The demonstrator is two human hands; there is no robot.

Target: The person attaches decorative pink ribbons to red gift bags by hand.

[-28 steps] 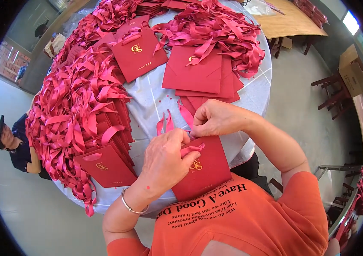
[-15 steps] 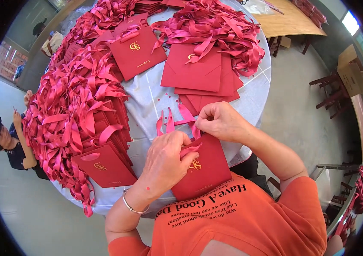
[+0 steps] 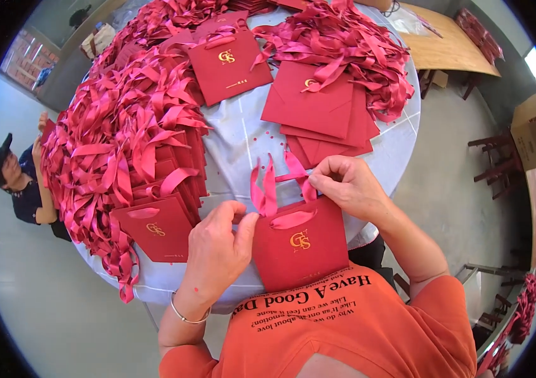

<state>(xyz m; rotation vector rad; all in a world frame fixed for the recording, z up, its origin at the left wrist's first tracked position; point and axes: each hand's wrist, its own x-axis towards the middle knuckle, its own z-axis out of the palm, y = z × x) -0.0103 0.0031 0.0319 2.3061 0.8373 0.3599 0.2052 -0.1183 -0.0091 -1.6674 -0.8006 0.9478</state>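
In front of me a red paper gift bag (image 3: 299, 249) with a gold emblem leans against my orange shirt. A pink ribbon handle (image 3: 293, 219) lies across its front. More pink ribbon (image 3: 264, 189) stands up in loops behind its top edge. My right hand (image 3: 351, 189) pinches ribbon at the bag's upper right corner, thumb against fingertips. My left hand (image 3: 220, 242) is just beside the bag's upper left edge, thumb and curled fingers apart, with nothing seen between them. A metal bangle circles my left wrist.
Rows of red bags with tangled ribbons (image 3: 135, 126) fill the round table's left side. Flat bags (image 3: 309, 101) and a ribbon heap (image 3: 343, 50) lie beyond my hands. Red dots speckle the pale tablecloth (image 3: 233, 151). Across the table's left, another person (image 3: 22, 176) handles something red.
My left hand has moved left, off the front ribbon handle, and its fingers have parted. My right hand still pinches ribbon at the corner. The whole view has shifted slightly.
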